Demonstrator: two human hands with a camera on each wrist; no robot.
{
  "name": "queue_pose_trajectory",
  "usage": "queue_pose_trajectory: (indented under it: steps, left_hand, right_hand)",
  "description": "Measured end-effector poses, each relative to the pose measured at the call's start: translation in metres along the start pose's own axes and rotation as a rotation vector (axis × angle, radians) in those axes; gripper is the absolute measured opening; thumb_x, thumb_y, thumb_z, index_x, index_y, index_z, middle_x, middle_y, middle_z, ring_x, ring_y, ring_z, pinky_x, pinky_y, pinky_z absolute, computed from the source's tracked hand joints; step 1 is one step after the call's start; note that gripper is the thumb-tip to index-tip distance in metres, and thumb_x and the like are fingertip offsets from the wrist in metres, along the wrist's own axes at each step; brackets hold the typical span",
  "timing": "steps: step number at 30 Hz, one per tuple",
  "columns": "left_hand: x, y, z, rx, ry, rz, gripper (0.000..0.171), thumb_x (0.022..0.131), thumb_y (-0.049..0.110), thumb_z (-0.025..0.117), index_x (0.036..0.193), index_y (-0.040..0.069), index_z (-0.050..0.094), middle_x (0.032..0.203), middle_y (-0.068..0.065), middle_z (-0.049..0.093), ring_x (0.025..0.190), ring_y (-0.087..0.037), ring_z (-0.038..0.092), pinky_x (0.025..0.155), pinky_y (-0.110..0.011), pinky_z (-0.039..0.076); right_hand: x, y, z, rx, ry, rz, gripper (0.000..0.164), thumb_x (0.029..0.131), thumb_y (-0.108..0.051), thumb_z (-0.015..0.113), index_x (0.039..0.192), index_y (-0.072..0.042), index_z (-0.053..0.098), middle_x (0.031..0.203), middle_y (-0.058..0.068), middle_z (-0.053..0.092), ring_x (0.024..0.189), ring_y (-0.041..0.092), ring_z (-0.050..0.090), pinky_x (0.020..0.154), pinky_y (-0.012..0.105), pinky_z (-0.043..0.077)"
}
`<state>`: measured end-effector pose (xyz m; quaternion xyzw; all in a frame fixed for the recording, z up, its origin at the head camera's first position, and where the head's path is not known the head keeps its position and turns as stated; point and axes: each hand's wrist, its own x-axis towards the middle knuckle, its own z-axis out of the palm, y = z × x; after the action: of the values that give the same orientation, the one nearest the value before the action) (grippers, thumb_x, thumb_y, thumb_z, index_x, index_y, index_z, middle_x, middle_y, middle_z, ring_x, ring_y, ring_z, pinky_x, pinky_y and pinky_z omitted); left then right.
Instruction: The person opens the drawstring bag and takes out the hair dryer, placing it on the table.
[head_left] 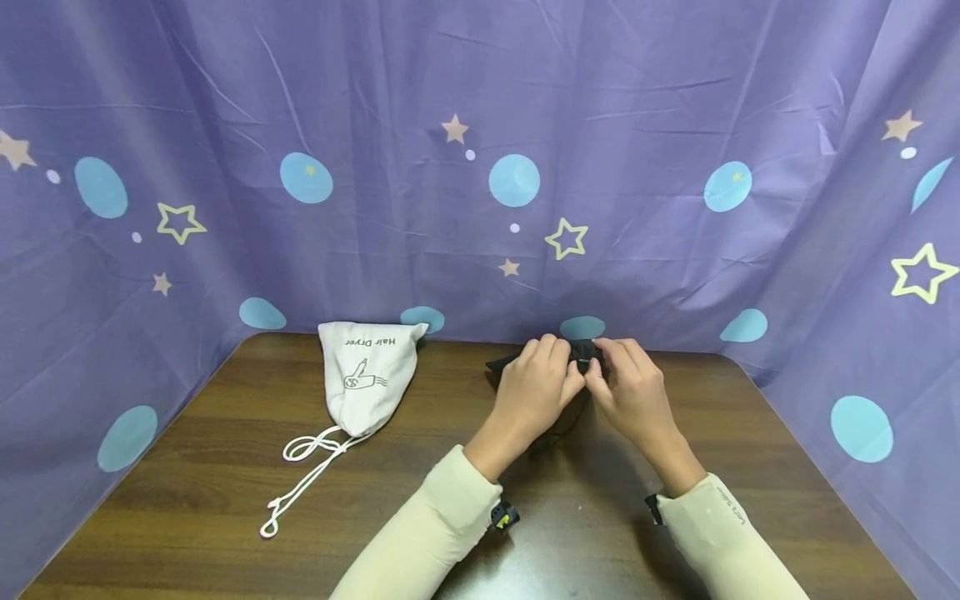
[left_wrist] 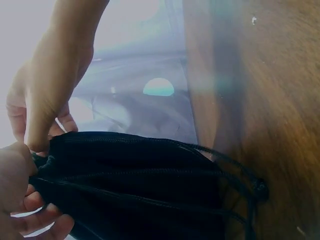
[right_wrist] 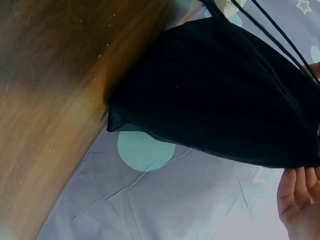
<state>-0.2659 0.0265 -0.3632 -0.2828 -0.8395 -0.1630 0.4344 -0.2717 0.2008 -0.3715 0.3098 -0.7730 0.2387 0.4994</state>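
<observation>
Both hands hold a black drawstring pouch [head_left: 582,350] at the far edge of the table. My left hand [head_left: 532,383] grips one side of its gathered mouth, and my right hand [head_left: 633,387] pinches the other side, thumbs close together. In the left wrist view the pouch [left_wrist: 140,190] hangs down from the fingers, with its dark cords [left_wrist: 200,175] running along it to a knot [left_wrist: 260,189]. The right wrist view shows the broad dark body of the pouch [right_wrist: 210,95]; its contents are hidden.
To the left on the brown wooden table [head_left: 247,417] lies a white drawstring bag [head_left: 371,379] printed "Hair Dryer", its white cords [head_left: 307,479] trailing toward the near side. A purple curtain [head_left: 420,200] with stars and blue dots surrounds the table's back and sides.
</observation>
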Motion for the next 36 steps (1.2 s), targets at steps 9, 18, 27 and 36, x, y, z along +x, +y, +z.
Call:
queue_pose_trajectory:
  steps: [9, 18, 27, 36]
  left_hand:
    - [0.0007, -0.0013, -0.0036, -0.108, -0.044, -0.063, 0.017, 0.096, 0.022, 0.066, 0.092, 0.007, 0.059, 0.087, -0.003, 0.056, 0.073, -0.019, 0.055, 0.053, -0.031, 0.051]
    - [0.0008, -0.0051, -0.0015, -0.191, -0.073, -0.111, 0.017, 0.096, 0.023, 0.071, 0.101, 0.008, 0.063, 0.098, -0.004, 0.060, 0.087, -0.021, 0.059, 0.064, -0.034, 0.055]
    - [0.0015, -0.0066, -0.0025, -0.222, -0.008, -0.094, 0.014, 0.087, 0.012, 0.072, 0.095, 0.006, 0.061, 0.089, -0.003, 0.059, 0.079, -0.021, 0.058, 0.063, -0.035, 0.053]
    - [0.0036, -0.0087, -0.0037, -0.227, 0.038, -0.034, 0.011, 0.087, 0.009, 0.068, 0.097, 0.010, 0.063, 0.093, -0.002, 0.058, 0.086, -0.021, 0.057, 0.071, -0.032, 0.052]
  right_hand:
    - [-0.0032, -0.0004, 0.0020, -0.016, 0.004, 0.068, 0.027, 0.085, -0.002, 0.065, 0.108, 0.011, 0.066, 0.086, 0.019, 0.060, 0.069, 0.026, 0.056, 0.055, 0.039, 0.048]
    - [-0.0022, 0.0001, -0.0006, 0.027, -0.065, 0.042, 0.029, 0.086, -0.003, 0.066, 0.112, 0.010, 0.064, 0.089, 0.018, 0.060, 0.073, 0.026, 0.056, 0.058, 0.036, 0.047]
    - [-0.0002, 0.0015, -0.0005, 0.050, -0.015, 0.051, 0.021, 0.082, 0.000, 0.065, 0.102, 0.005, 0.060, 0.089, 0.017, 0.058, 0.076, 0.027, 0.055, 0.064, 0.036, 0.045]
    - [0.0005, 0.0021, 0.0010, 0.045, 0.022, -0.008, 0.018, 0.082, 0.007, 0.064, 0.100, 0.004, 0.061, 0.095, 0.020, 0.058, 0.081, 0.033, 0.054, 0.070, 0.039, 0.045]
